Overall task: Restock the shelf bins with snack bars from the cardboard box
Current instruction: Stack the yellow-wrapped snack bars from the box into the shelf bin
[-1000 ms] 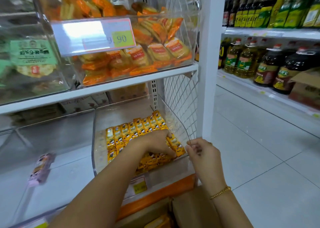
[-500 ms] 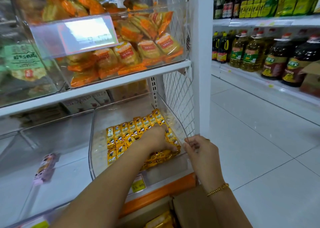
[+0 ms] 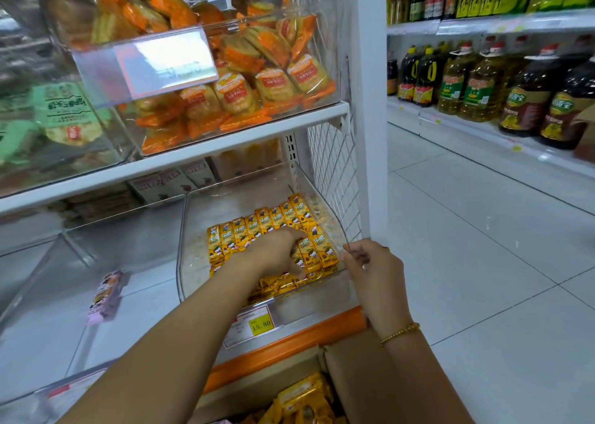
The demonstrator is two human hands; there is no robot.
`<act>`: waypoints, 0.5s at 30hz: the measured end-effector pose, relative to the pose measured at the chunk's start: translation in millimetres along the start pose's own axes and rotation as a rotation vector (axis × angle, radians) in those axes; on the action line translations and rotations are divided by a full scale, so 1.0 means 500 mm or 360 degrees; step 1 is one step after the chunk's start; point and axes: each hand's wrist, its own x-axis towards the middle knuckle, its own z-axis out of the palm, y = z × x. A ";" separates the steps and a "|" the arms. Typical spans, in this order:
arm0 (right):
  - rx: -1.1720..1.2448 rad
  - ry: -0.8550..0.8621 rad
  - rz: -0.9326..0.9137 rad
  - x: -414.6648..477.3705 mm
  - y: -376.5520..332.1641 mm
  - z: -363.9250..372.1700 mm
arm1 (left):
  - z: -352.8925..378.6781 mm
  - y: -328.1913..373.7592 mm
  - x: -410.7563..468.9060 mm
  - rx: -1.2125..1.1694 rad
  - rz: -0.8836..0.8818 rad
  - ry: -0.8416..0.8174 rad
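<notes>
Snack bars (image 3: 273, 221) lie in neat rows under the left hand (image 3: 280, 253), which rests on them, whether gripping I cannot tell, while the right hand (image 3: 373, 272) pinches the clear bin (image 3: 238, 195) by its rim just beside; a hasty shove could scatter the rows.

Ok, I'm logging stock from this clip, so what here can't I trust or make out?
All in the head view.
- Cardboard box: cut off by the bottom edge, partly behind the right forearm; bars left uncountable.
- Snack bars under the left hand: hidden by it.
- Upper price label: washed out by glare.
- Purple packet: blurred, print unreadable.
- Right hand: whether it grips the clear bin is unclear through transparent plastic.
</notes>
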 end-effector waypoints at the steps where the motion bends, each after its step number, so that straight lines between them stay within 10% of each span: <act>1: -0.0015 -0.0007 -0.0002 -0.001 -0.001 -0.002 | -0.001 0.002 -0.003 -0.0010 -0.0018 -0.0001; 10: -0.0289 0.0033 -0.0208 -0.021 -0.069 -0.020 | -0.040 -0.053 -0.170 -0.0195 -0.0130 0.0625; 15: -0.0304 -0.0573 -0.0267 0.008 -0.119 0.053 | -0.019 -0.113 -0.268 -0.0234 -0.0278 0.1090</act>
